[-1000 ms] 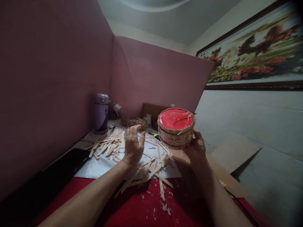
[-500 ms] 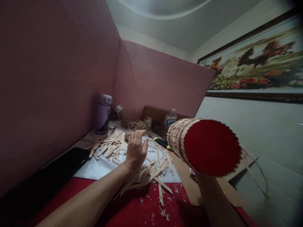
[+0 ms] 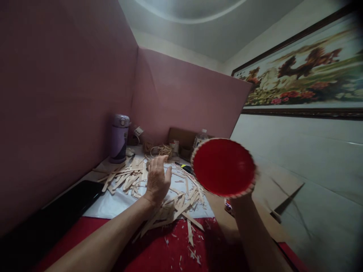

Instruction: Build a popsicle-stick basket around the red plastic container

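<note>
A round container [image 3: 224, 167] with a red face and a scalloped pale wooden edge is raised at the right, its red side toward me. My right hand [image 3: 241, 198] supports it from beneath and behind; its fingers are hidden by the container. My left hand [image 3: 156, 176] is open above the white sheet, thumb apart from the fingers, holding nothing. Under and around it lie thin wooden sticks [image 3: 124, 179] and split pieces [image 3: 181, 207].
A purple bottle [image 3: 119, 139] stands at the back left near a black flat object [image 3: 76, 200]. Twine [image 3: 165, 150], a clear bottle [image 3: 200, 136] and a black-yellow tool [image 3: 185, 168] sit at the back. Cardboard [image 3: 221, 211] lies under the right arm.
The container has moved left and turned, so its slatted side no longer shows and its red face is toward me. The whole view has shifted slightly; my left hand stays open.
</note>
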A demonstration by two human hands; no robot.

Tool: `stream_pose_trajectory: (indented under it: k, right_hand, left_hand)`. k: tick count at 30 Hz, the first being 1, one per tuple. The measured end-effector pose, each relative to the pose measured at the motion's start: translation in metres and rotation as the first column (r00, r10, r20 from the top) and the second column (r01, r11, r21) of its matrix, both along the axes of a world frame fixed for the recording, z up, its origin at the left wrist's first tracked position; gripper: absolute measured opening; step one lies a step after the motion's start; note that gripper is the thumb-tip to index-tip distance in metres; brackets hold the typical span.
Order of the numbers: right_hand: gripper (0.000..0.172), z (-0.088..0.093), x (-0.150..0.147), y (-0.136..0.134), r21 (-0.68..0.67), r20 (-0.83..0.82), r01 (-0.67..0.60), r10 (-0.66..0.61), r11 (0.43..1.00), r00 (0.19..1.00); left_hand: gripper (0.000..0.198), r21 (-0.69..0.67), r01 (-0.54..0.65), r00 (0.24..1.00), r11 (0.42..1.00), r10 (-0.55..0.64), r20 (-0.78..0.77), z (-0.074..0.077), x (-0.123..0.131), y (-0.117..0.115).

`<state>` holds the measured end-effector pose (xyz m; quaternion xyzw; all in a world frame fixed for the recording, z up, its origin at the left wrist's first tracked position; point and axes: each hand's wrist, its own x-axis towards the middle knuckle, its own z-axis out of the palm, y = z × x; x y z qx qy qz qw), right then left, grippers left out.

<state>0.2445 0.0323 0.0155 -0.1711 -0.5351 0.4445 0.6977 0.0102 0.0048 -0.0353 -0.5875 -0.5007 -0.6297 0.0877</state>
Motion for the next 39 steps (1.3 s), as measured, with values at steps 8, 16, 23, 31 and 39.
stream_pose_trajectory:
  k: [8,16,23,31,39]
  right_hand:
    - [0.03,-0.005,-0.043,-0.01,-0.15,0.19,-0.038,0.066,0.988,0.98]
    - [0.019,-0.032,-0.064,-0.01,0.073,0.421,0.112,-0.132,0.991,0.898]
    - [0.021,-0.031,-0.07,-0.016,0.05,0.373,0.06,-0.075,0.997,0.925]
    - [0.021,-0.029,-0.076,-0.022,-0.046,0.308,0.022,-0.006,0.999,0.951]
    - [0.031,-0.029,-0.078,-0.021,-0.067,0.283,0.031,-0.011,0.997,0.959]
  left_hand:
    - [0.023,-0.001,-0.08,0.939,0.997,0.076,0.337,-0.003,-0.021,0.02]
    - [0.017,0.229,0.039,0.993,0.973,-0.011,-0.121,0.014,-0.002,-0.017]
    - [0.011,0.212,0.085,0.921,0.974,0.005,-0.39,0.012,0.005,-0.025]
    - [0.004,0.206,0.027,0.888,0.978,0.071,-0.455,0.008,0.004,-0.018]
    - [0.008,0.228,0.036,0.873,0.973,0.081,-0.481,0.01,0.002,-0.016]
